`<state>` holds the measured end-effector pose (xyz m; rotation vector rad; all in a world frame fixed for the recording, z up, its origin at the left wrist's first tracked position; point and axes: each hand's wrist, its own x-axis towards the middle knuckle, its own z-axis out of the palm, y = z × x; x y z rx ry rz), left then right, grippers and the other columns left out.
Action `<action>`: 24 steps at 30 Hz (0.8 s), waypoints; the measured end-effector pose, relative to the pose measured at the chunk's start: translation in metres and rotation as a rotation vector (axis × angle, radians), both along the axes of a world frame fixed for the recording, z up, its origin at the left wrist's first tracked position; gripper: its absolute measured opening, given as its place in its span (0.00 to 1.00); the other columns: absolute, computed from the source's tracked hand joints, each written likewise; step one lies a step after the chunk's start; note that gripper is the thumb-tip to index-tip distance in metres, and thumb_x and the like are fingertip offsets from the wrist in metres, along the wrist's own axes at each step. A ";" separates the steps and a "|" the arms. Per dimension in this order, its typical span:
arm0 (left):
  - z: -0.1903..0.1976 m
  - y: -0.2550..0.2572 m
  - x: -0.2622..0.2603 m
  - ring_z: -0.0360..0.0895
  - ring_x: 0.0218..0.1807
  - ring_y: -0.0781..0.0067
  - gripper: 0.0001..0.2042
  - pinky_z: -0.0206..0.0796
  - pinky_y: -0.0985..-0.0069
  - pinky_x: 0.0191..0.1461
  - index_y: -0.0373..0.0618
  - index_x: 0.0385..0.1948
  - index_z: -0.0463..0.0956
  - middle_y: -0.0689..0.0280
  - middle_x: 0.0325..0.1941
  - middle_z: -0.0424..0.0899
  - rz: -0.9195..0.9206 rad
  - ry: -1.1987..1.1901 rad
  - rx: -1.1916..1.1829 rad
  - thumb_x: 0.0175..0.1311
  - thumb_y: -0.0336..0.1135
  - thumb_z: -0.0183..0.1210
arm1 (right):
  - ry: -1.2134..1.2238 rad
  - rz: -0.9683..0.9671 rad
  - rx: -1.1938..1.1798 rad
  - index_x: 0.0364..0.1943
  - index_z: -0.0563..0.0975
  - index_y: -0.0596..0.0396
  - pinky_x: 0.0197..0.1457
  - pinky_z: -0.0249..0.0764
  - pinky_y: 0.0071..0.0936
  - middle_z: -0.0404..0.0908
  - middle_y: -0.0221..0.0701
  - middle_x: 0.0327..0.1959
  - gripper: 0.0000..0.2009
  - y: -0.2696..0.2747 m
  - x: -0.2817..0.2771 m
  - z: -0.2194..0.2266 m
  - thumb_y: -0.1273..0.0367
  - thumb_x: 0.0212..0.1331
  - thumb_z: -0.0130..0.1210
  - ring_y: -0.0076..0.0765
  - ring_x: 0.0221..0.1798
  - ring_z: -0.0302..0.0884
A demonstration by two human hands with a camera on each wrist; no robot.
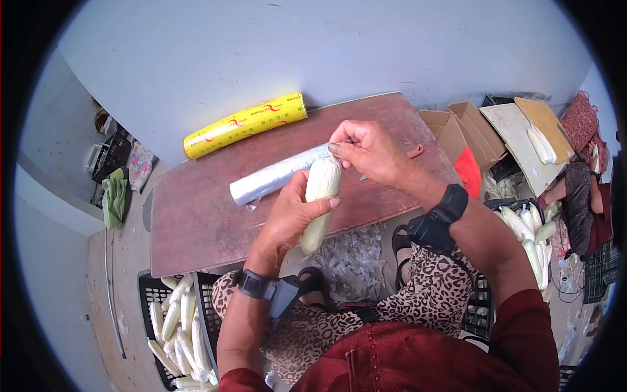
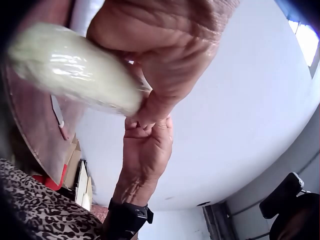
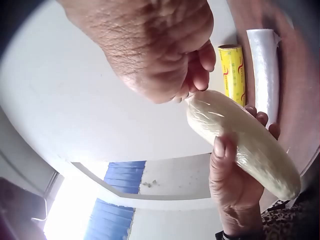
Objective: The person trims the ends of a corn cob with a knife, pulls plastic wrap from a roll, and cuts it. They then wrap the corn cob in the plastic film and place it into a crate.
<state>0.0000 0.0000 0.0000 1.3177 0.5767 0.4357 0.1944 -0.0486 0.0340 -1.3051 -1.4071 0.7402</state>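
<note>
A dark red top (image 1: 392, 359) lies nearest the head camera, with leopard-print trousers (image 1: 424, 277) just past it and a black device strapped on each wrist. Beyond them, over the near part of the table (image 1: 189, 222), the left hand (image 1: 290, 215) grasps the film-wrapped ear (image 1: 321, 179), fingers curled round one side and thumb across the other. The ear is held off the tabletop, tilted, its upper end toward the right hand (image 1: 369, 153). That hand's fingertips pinch the gathered film at this end.

Behind the ear, a roll of clear film (image 1: 277, 175) lies slantwise on the table. A knife (image 1: 415, 151) with a reddish handle lies to the right of it, partly hidden by the right hand. Farther back, a yellow printed roll (image 1: 245, 124) lies along the table's far edge, near the pale wall (image 1: 326, 52).

On the floor left of the person, a black crate (image 1: 208, 291) holds more pale ears; open cardboard boxes (image 1: 473, 134) stand beyond the table's right side.
</note>
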 end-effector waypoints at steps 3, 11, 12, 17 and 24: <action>-0.005 -0.001 0.003 0.75 0.45 0.74 0.30 0.69 0.75 0.48 0.42 0.57 0.62 0.63 0.44 0.77 0.039 -0.017 0.071 0.54 0.32 0.68 | 0.026 -0.038 -0.060 0.34 0.76 0.61 0.29 0.68 0.15 0.76 0.24 0.26 0.05 -0.001 0.000 0.004 0.73 0.62 0.53 0.13 0.26 0.70; -0.004 -0.009 0.000 0.72 0.50 0.74 0.33 0.66 0.75 0.52 0.45 0.61 0.59 0.64 0.48 0.75 0.110 0.131 0.588 0.55 0.32 0.67 | -0.007 -0.049 -0.257 0.34 0.77 0.59 0.22 0.66 0.16 0.76 0.24 0.23 0.05 0.003 0.007 0.006 0.71 0.61 0.56 0.14 0.21 0.69; -0.008 -0.008 0.000 0.71 0.50 0.74 0.33 0.66 0.76 0.53 0.44 0.62 0.59 0.64 0.49 0.75 0.101 0.120 0.589 0.54 0.32 0.67 | 0.047 -0.039 -0.287 0.35 0.77 0.59 0.22 0.66 0.16 0.76 0.25 0.23 0.05 0.002 0.008 0.006 0.71 0.61 0.55 0.14 0.21 0.69; -0.012 -0.005 -0.002 0.71 0.50 0.75 0.32 0.65 0.76 0.53 0.42 0.61 0.61 0.66 0.48 0.75 0.049 0.086 0.531 0.55 0.32 0.67 | 0.375 0.110 -0.356 0.39 0.76 0.59 0.23 0.65 0.17 0.75 0.26 0.25 0.06 0.004 0.018 0.001 0.72 0.62 0.53 0.17 0.23 0.69; 0.001 -0.005 -0.005 0.72 0.48 0.74 0.31 0.66 0.75 0.53 0.41 0.60 0.63 0.65 0.48 0.75 0.021 0.064 0.094 0.54 0.30 0.66 | 0.670 0.342 -0.361 0.47 0.74 0.62 0.35 0.71 0.18 0.77 0.30 0.34 0.11 0.002 0.021 -0.002 0.75 0.61 0.54 0.20 0.32 0.73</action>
